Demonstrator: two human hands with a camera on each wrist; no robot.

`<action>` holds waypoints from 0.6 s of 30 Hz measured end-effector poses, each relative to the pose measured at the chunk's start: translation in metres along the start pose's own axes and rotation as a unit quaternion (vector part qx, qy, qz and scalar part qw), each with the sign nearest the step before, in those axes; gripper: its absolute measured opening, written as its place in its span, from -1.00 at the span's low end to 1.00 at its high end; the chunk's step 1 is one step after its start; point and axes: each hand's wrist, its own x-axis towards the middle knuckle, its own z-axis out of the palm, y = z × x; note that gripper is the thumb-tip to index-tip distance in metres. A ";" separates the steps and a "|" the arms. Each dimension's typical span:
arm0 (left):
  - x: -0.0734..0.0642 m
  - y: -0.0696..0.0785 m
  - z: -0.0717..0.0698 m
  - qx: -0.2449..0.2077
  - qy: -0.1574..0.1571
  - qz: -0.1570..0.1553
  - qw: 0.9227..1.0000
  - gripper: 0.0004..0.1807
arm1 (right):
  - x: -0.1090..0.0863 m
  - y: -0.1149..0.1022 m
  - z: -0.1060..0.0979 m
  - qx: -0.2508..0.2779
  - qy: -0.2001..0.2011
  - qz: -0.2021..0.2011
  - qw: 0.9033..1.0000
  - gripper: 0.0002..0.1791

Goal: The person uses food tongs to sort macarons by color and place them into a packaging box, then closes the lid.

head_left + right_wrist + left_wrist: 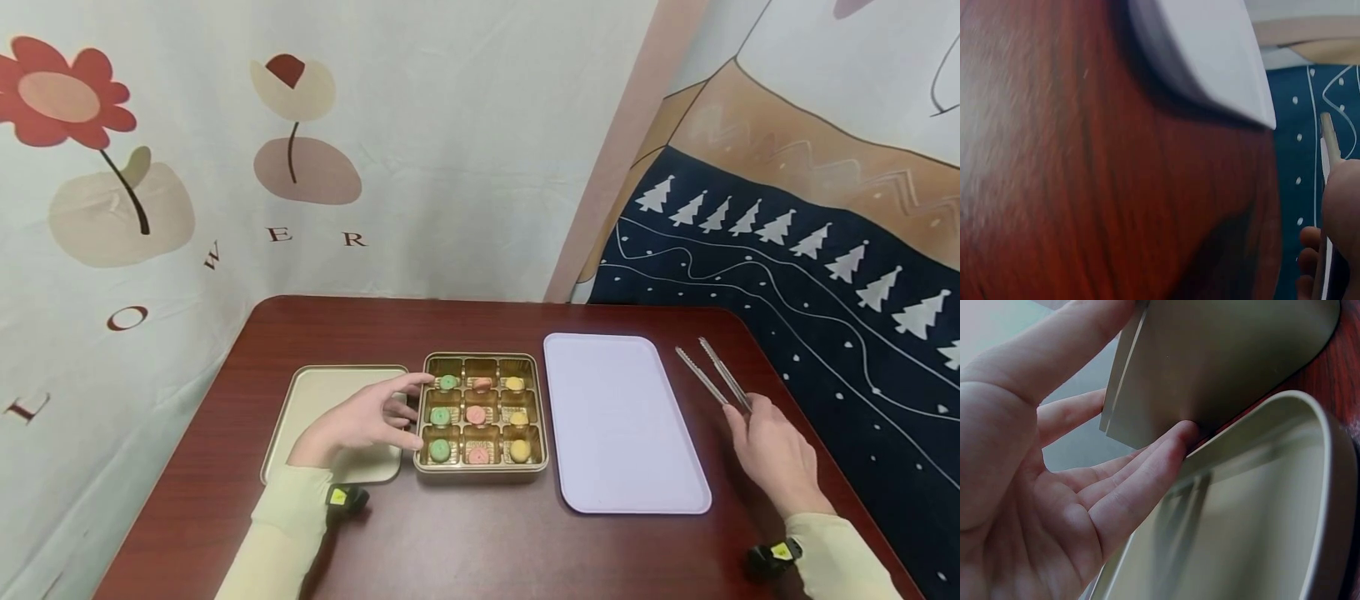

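Observation:
A gold square tin with a divided insert stands mid-table. Its compartments hold small macarons: a green column at left, pink ones in the middle, yellow ones at right. My left hand touches the tin's left side, thumb near the front corner and index finger near the back one. In the left wrist view, extended fingers lie against the tin's plain wall. At the right, my right hand grips metal tongs, whose arms are spread apart with nothing between the tips.
A beige tray lies left of the tin, partly under my left hand. Between the tin and the tongs lies a pale lilac tray with a raised rim. The brown table meets printed curtains at its back and right edges.

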 end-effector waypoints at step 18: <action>0.002 -0.003 0.000 0.005 -0.001 -0.001 1.000 0.13 | 0.000 0.026 0.008 -0.050 -0.039 0.071 0.995 -0.44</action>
